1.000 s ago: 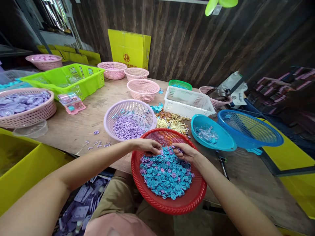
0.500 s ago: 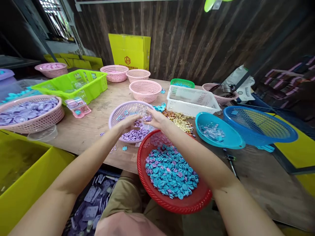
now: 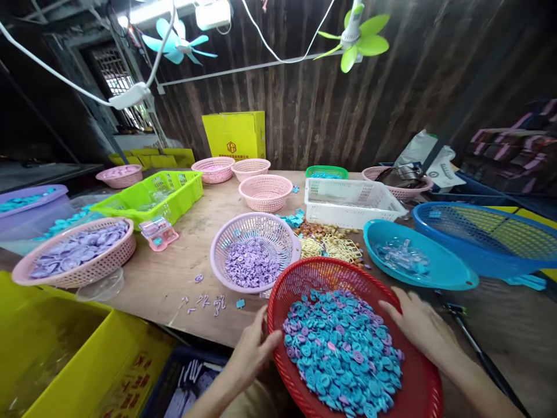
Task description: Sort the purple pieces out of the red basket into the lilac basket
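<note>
A red plastic basket (image 3: pixel 324 268) is tilted at the table's front edge, holding many small blue and purple swirl-shaped pieces (image 3: pixel 343 348). My left hand (image 3: pixel 255 345) grips its left rim, with the thumb over the edge. On the opposite side my right hand (image 3: pixel 422 325) holds the right rim, its thumb reaching inside and the other fingers partly hidden. Just beyond the red basket stands a lilac basket (image 3: pixel 221 244) with small purple pieces (image 3: pixel 252 264) in it.
Pale yellow pieces (image 3: pixel 342 248) lie beside a turquoise basin (image 3: pixel 452 276). Behind are a white crate (image 3: pixel 348 215) and a pink basket (image 3: pixel 265 200). A green crate (image 3: pixel 183 200) and a pink basket of purple pieces (image 3: pixel 126 249) stand left. A black rod (image 3: pixel 478 351) lies right.
Both hands have left the lilac basket, where they held purple pieces, and come back to the red basket's rims. The view has tilted upward, showing two fans.
</note>
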Demonstrator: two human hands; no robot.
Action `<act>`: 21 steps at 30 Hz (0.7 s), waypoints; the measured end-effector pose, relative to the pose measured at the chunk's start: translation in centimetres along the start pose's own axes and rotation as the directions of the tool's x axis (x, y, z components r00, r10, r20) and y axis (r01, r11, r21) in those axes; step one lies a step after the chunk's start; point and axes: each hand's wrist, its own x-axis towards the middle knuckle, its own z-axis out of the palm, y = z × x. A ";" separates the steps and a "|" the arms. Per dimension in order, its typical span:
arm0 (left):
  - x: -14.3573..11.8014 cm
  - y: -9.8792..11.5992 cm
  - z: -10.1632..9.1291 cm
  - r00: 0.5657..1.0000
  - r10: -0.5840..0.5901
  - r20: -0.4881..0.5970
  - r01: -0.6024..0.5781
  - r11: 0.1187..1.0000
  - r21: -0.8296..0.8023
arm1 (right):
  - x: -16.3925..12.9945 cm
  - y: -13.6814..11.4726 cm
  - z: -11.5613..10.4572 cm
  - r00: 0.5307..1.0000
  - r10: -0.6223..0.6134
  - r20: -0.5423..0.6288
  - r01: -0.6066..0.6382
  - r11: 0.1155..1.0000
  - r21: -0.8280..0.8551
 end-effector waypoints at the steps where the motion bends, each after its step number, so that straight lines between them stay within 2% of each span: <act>1: -0.3 -0.3 0.7 0.995 -0.056 0.082 0.062 0.995 -0.083 | -0.6 1.0 0.4 0.994 0.067 0.088 -0.068 0.998 0.011; 3: -0.7 -0.3 1.4 0.981 -0.104 0.163 0.136 0.970 -0.203 | -1.9 1.8 0.4 0.980 0.114 0.164 -0.131 0.987 0.098; 4: -0.8 -0.1 1.4 0.983 -0.098 0.152 0.132 0.963 -0.236 | -2.6 1.8 0.0 0.986 0.103 0.130 -0.124 0.978 0.167; 6: -1.3 0.7 0.9 0.997 -0.055 0.059 0.068 0.966 -0.250 | -3.8 1.2 -1.1 0.994 0.102 -0.033 -0.087 0.951 0.297; 8: -1.8 1.5 0.2 0.999 -0.020 -0.035 0.012 0.976 -0.219 | -4.7 0.4 -2.5 0.962 0.163 -0.220 -0.068 0.921 0.384; 10: -1.9 2.0 -0.3 0.997 -0.013 -0.071 -0.001 0.982 -0.188 | -5.0 -0.2 -3.4 0.924 0.217 -0.317 -0.071 0.907 0.415; 12: -1.6 2.1 -0.5 0.999 -0.020 -0.038 0.012 0.982 -0.186 | -4.5 -0.4 -3.5 0.953 0.171 -0.251 -0.057 0.912 0.405; 14: -1.0 1.8 -0.4 0.998 -0.021 0.053 0.033 0.975 -0.222 | -3.8 -0.3 -3.0 0.992 0.097 -0.086 -0.059 0.926 0.372; 16: -0.4 1.2 -0.2 0.991 -0.014 0.134 0.049 0.964 -0.260 | -3.4 -0.2 -2.1 0.997 0.073 0.025 -0.077 0.934 0.349; 21: 0.1 0.2 0.3 0.982 -0.035 0.186 0.077 0.972 -0.222 | -3.6 0.2 -0.3 0.995 0.090 0.052 -0.101 0.947 0.306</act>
